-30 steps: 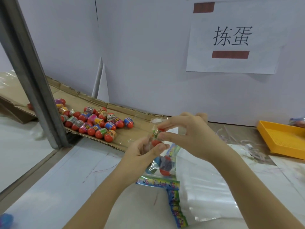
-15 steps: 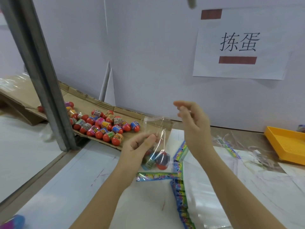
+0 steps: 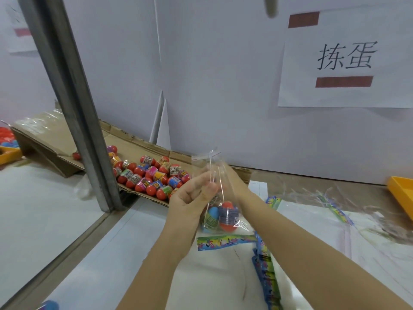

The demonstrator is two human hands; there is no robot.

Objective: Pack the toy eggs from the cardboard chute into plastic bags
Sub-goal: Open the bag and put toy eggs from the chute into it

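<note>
White paper sign (image 3: 345, 59) on wall reads "拣蛋"; egg labels too small to read.

A metal post (image 3: 86, 130) cuts across the cardboard chute (image 3: 129, 144); the tabletop (image 3: 138, 231) before the toy eggs (image 3: 152, 175) lies open.

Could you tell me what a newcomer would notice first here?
At centre, the left hand pinches a clear plastic bag holding two toy eggs, the right hand behind it. To the left, a pile of toy eggs crowds the cardboard chute; a paper sign hangs upper right.
</note>
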